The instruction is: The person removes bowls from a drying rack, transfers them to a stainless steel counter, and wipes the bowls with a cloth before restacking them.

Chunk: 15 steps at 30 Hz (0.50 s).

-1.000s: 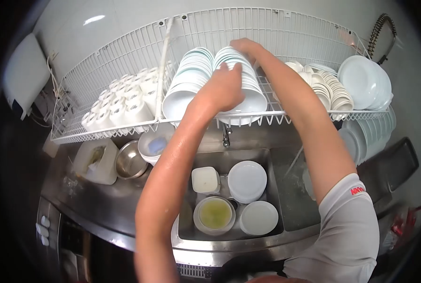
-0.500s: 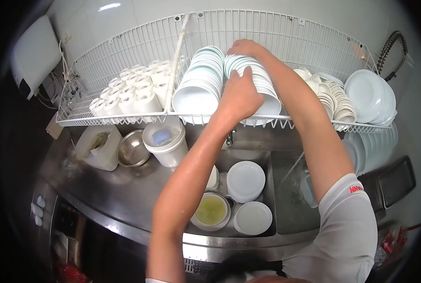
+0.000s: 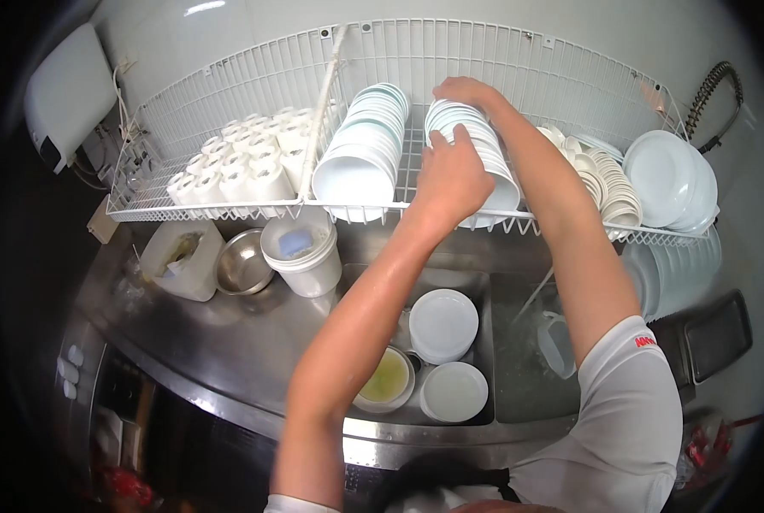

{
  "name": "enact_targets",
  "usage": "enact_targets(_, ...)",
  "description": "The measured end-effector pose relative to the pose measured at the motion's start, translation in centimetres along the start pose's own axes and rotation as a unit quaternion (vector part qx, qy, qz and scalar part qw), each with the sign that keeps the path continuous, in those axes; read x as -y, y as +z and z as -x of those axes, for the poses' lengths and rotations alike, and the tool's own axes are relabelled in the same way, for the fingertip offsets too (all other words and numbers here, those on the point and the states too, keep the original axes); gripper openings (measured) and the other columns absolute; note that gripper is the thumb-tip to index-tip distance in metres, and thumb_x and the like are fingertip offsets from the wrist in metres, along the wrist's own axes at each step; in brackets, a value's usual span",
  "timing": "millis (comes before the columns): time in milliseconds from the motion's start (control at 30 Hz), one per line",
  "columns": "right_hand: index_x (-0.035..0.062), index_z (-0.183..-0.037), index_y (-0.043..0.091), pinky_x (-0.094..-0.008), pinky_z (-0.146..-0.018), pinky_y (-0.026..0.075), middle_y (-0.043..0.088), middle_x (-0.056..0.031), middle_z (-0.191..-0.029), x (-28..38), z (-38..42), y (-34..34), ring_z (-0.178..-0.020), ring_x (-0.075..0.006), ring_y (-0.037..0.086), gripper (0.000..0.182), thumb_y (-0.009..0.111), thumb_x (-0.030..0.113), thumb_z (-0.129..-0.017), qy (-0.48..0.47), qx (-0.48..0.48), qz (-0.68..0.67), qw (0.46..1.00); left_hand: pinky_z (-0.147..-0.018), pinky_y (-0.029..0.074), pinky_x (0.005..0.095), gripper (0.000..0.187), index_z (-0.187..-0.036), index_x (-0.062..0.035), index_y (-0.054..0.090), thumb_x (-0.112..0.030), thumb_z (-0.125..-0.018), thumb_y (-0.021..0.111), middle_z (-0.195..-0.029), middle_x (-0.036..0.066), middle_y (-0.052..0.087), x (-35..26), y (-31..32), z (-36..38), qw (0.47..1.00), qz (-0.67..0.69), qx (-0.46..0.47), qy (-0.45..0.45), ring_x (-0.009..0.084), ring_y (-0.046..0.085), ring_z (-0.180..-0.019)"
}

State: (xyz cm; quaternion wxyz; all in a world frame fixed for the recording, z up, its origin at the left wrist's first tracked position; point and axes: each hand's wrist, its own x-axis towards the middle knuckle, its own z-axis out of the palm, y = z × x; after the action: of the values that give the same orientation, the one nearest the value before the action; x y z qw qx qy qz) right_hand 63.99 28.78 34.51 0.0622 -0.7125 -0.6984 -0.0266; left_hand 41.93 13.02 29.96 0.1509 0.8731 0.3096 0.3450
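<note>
In the white wire rack (image 3: 382, 205), a row of nested white bowls (image 3: 503, 190) lies on its side between my two hands. My left hand (image 3: 455, 177) is against the near left side of this row, its fingers bent over the rims. At the far end, my right hand (image 3: 470, 91) curls round the last bowls. Some of its fingers are hidden behind the row. Another row of nested bowls (image 3: 356, 175) lies to the left, apart from my hands.
White cups (image 3: 266, 184) fill the rack's left section; spoons and small dishes (image 3: 619, 201) and plates (image 3: 660, 171) stand at right. Below are a sink with stacked bowls (image 3: 443, 325), a white bucket (image 3: 305, 261), a steel bowl (image 3: 243, 265) and a plastic tub (image 3: 181, 265).
Both my hands and the row of bowls between them have shifted a little to the right, widening the gap to the left row.
</note>
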Motion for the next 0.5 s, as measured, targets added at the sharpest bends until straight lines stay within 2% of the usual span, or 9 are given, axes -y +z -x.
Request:
enact_targets(33,0.0025,-0.125,0.060,-0.0412,-0.095,0.047,0.059,-0.0186,-0.129,0.1,0.3,-0.5,-0.113,-0.0354,0.059,0.076,0.062,0.058,-0.074,-0.039,0.028,0.053,0.997,-0.095,0.043,0.0512,0.053,-0.122,0.0151,0.043,-0.004,-0.074,0.053,-0.114,0.042,0.049,-0.1,-0.1,0.0,1.000,0.000,-0.002,0.001,0.0540,0.053,-0.106)
enact_targets(133,0.0058,-0.122,0.062,-0.0430,-0.098,0.043,0.058,-0.0196,-0.129,1.5,1.4,-0.4,-0.117,-0.0347,0.056,0.060,0.056,0.051,-0.084,0.067,0.016,-0.154,0.986,-0.094,0.044,0.0511,0.052,-0.121,0.0145,0.044,-0.004,-0.074,0.054,-0.112,0.041,0.050,-0.2,0.0,0.1,1.000,0.000,-0.015,0.003,0.0535,0.053,-0.105)
enact_targets(233,0.0114,-0.121,0.064,-0.0442,-0.098,0.044,0.059,-0.0177,-0.128,2.6,0.3,0.0,-0.116,-0.0353,0.057,0.047,0.054,0.043,-0.087,0.114,-0.008,-0.056,0.992,-0.096,0.043,0.0496,0.057,-0.126,0.0140,0.042,-0.005,-0.074,0.055,-0.116,0.039,0.050,0.2,0.0,0.2,1.000,0.006,-0.021,0.003,0.0518,0.053,-0.107)
enact_targets(300,0.0114,-0.116,0.068,-0.0431,-0.095,0.046,0.062,-0.0151,-0.125,0.2,-3.4,1.7,-0.114,-0.0318,0.059,0.050,0.057,0.044,-0.080,0.061,0.022,0.003,0.998,-0.100,0.041,0.0467,0.064,-0.133,0.0131,0.038,-0.008,-0.075,0.058,-0.124,0.037,0.048,0.6,-0.7,0.5,0.999,0.040,0.008,-0.012,0.0490,0.052,-0.114)
enact_targets(400,0.0132,-0.112,0.070,-0.0420,-0.092,0.048,0.064,-0.0137,-0.122,0.6,-2.9,1.2,-0.111,-0.0295,0.061,0.049,0.058,0.042,-0.074,0.079,0.011,-0.004,0.997,-0.107,0.036,0.0403,0.079,-0.143,0.0107,0.027,-0.013,-0.076,0.063,-0.138,0.033,0.043,3.7,-1.9,0.9,0.984,0.156,0.082,0.029,0.0415,0.049,-0.125)
enact_targets(433,0.0141,-0.112,0.071,-0.0417,-0.092,0.048,0.064,-0.0136,-0.121,0.5,-2.4,1.3,-0.109,-0.0291,0.061,0.048,0.058,0.041,-0.074,0.104,-0.001,-0.023,0.994,-0.109,0.032,0.0351,0.086,-0.147,0.0084,0.020,-0.017,-0.078,0.065,-0.142,0.030,0.040,4.6,-2.4,0.6,0.981,0.151,0.114,0.033,0.0352,0.045,-0.131)
enact_targets(500,0.0130,-0.110,0.071,-0.0418,-0.089,0.050,0.064,-0.0140,-0.121,0.0,-1.8,1.4,-0.106,-0.0318,0.063,0.041,0.058,0.039,-0.080,0.057,-0.022,0.008,0.998,-0.109,0.033,0.0353,0.084,-0.147,0.0081,0.020,-0.018,-0.080,0.063,-0.140,0.030,0.043,4.4,-2.3,-0.1,0.976,0.140,0.160,-0.045,0.0360,0.045,-0.130)
